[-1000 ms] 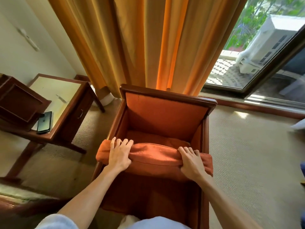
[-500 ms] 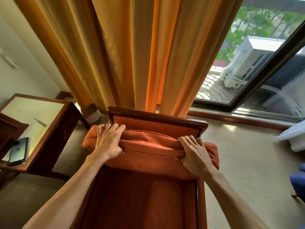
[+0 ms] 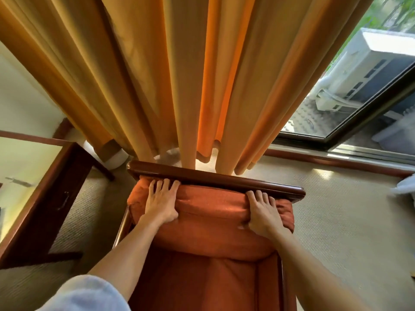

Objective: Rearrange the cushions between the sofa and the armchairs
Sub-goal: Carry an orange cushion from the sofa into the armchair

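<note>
Standing upright against the armchair (image 3: 215, 179) back, the rust-orange cushion (image 3: 211, 217) is shown just below the dark wooden top rail, its upper edge touching the rail and its lower bulge resting over the seat. The cushion is gripped at both upper corners: the left hand (image 3: 160, 202) is closed over it at 11 o'clock, fingers spread on the top and thumb pressed into the front, and the right hand (image 3: 263, 215) is closed over it at 1 o'clock in like manner. A pale sleeve (image 3: 85, 295) is seen at 7 o'clock.

Directly behind the rail, at 12 o'clock, orange-gold curtains (image 3: 179, 75) hang in folds to the carpet (image 3: 336, 221), just beside the chair back. A wooden side table (image 3: 51, 198) with a light glossy top stands at 9 o'clock, near the chair's left arm. At 2 o'clock a dark-framed window (image 3: 363, 113) is seen, with a white outdoor air-conditioning unit (image 3: 359, 68) behind the glass.

The cushion's rear face and the chair back behind it are hidden. The seat front is cut off by the lower frame edge, and most of the table by the left edge. A pale object at 3 o'clock is cropped and cannot be identified. A round white item at the curtain foot is partly covered.
</note>
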